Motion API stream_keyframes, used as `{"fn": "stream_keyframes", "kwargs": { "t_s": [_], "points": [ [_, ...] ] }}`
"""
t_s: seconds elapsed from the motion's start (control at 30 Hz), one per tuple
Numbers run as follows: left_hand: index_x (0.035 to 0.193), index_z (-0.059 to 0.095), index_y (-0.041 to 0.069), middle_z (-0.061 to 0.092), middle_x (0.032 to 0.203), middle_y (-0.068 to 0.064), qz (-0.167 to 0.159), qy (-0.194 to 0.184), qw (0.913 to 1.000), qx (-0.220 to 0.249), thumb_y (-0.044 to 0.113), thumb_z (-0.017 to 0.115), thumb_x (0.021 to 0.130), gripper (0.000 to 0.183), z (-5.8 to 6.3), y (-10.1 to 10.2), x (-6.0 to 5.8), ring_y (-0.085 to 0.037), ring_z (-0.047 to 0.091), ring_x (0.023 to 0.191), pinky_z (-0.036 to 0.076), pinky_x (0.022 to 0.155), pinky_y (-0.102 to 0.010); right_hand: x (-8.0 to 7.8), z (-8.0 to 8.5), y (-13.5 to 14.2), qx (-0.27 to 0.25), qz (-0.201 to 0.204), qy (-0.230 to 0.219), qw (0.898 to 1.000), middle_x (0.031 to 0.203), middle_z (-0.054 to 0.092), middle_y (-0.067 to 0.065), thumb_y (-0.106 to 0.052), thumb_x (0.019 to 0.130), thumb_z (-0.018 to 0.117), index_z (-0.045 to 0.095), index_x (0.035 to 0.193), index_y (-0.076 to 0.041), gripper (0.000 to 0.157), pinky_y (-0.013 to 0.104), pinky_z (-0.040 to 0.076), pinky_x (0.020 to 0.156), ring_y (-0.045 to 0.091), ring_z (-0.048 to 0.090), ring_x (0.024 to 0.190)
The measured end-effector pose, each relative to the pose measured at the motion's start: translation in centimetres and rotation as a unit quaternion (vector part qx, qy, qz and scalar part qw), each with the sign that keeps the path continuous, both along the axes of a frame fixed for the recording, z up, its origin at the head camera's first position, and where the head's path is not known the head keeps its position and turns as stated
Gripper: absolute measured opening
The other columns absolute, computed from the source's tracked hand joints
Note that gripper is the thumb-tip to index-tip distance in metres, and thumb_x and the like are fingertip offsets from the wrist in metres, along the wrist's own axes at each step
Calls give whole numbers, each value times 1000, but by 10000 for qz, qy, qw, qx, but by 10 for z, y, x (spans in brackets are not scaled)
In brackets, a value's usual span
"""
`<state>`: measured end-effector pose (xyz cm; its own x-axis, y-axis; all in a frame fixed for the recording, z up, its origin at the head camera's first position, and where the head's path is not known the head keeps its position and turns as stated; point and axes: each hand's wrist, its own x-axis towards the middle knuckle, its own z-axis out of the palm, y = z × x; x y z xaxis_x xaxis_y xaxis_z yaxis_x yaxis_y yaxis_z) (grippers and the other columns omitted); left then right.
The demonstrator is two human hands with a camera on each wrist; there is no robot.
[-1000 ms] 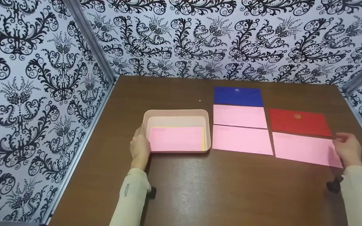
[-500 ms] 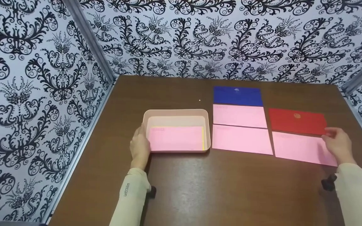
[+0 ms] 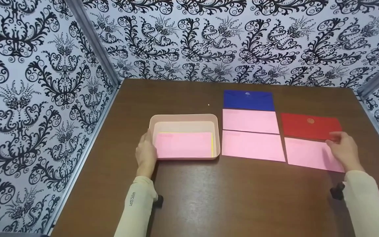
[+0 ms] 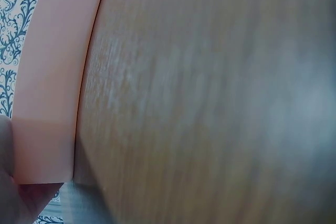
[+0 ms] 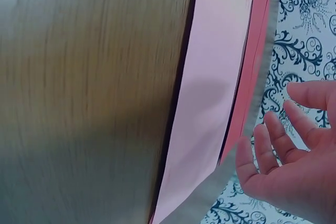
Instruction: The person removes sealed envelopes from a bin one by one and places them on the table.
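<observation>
A pale pink tray (image 3: 185,118) stands left of centre. In it lies a pink envelope (image 3: 184,145) with a yellow edge showing from beneath. My left hand (image 3: 146,154) holds the tray's left side at the near corner, fingers along the outer wall; in the left wrist view that corner of the tray (image 4: 44,145) sits against the hand. My right hand (image 3: 344,149) is over the right end of a pink envelope (image 3: 308,152), its fingertips overlapping the near edge of a red envelope (image 3: 309,126). Nothing is in its loosely bent, spread fingers (image 5: 278,135).
Between the tray and the right-hand envelopes lie two more pink envelopes (image 3: 250,121), one nearer than the other, and a blue envelope (image 3: 248,99) behind them. All rest on a brown table (image 3: 209,197). Patterned walls (image 3: 209,39) close off the back and sides.
My right hand has moved left over the near right pink envelope, from its right end inward. The left hand has stayed at the tray, and the envelopes keep their places.
</observation>
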<state>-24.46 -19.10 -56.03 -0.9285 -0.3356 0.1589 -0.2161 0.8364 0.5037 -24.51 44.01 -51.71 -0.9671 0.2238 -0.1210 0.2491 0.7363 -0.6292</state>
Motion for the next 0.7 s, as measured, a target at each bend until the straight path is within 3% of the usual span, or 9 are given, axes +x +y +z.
{"fn": "stream_keyframes", "kwargs": {
  "t_s": [0.13, 0.7],
  "points": [
    [148, 48, 10, 59, 141, -14, 20, 27, 10000, 55, 0, 46, 96, 52, 0, 1, 0, -44, 66, 111, 54, 91, -55, -1, -1, -7, -178, 32, -29, 9998, 142, 39, 39, -26, 103, 48, 32, 147, 9, 58, 66, 38, 108, 57, 41, 128],
    [148, 48, 9, 60, 139, -16, -30, 33, 9999, -139, -1, 47, 96, 52, 0, 0, 1, -43, 67, 110, 56, 89, -54, -11, -5, -31, 20, 391, 386, 9985, 135, 44, 39, -17, 102, 51, 41, 139, 12, 48, 69, 35, 105, 56, 42, 124]
  ]
}}
